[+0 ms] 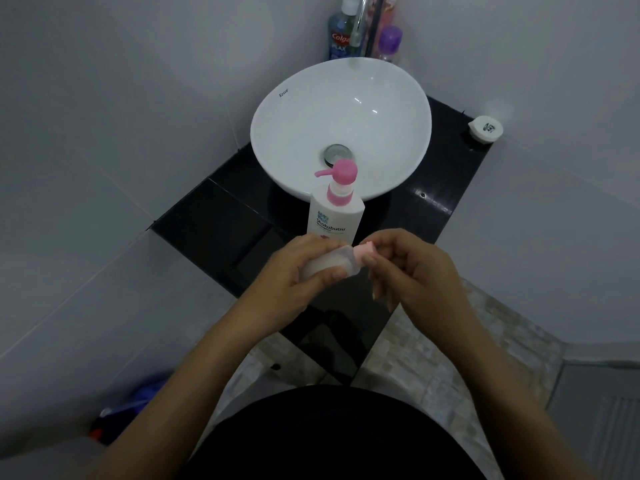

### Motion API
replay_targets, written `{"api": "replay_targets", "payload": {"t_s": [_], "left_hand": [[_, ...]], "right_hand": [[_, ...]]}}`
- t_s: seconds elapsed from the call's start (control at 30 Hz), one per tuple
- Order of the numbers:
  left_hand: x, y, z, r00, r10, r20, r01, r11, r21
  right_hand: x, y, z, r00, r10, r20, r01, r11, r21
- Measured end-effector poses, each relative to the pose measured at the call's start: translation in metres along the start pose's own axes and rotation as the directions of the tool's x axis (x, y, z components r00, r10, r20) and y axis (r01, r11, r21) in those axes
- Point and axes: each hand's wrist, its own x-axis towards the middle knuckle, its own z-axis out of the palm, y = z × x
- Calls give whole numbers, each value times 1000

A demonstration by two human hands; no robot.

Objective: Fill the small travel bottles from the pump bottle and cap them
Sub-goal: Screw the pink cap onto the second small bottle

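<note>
A white pump bottle [335, 213] with a pink pump head stands on the black counter, just in front of the basin. In front of it, my left hand [294, 275] is wrapped around a small translucent travel bottle [332, 263] held on its side. My right hand [415, 268] pinches the pink cap [366, 252] at the bottle's neck with its fingertips. Whether the cap is fully seated on the neck is hidden by my fingers.
A white round basin [301, 109] sits on the black counter [214, 223], with a tap and several toiletry bottles [341, 32] behind it. A small white round container [485, 128] rests at the counter's far right corner. Tiled walls close in on both sides.
</note>
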Motion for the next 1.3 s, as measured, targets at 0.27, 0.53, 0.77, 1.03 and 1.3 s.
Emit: {"api": "replay_targets", "payload": {"t_s": [0.27, 0.53, 0.77, 1.03, 1.3], "left_hand": [[1, -6, 5, 998, 41, -40, -32, 976, 215], [1, -14, 12, 993, 28, -112, 6, 957, 288], [-1, -41, -4, 983, -127, -133, 157, 956, 249], [-8, -81, 2, 971, -216, -106, 238, 924, 298], [-8, -91, 8, 972, -201, -119, 228, 924, 307]], "right_hand": [[-4, 6, 17, 986, 133, -97, -119, 983, 142], [1, 20, 22, 986, 110, -124, -101, 992, 82], [6, 54, 31, 1000, 21, 2, -17, 874, -485], [6, 83, 55, 973, 156, 172, -19, 792, -610], [8, 94, 69, 945, 214, 247, 13, 732, -681]]}}
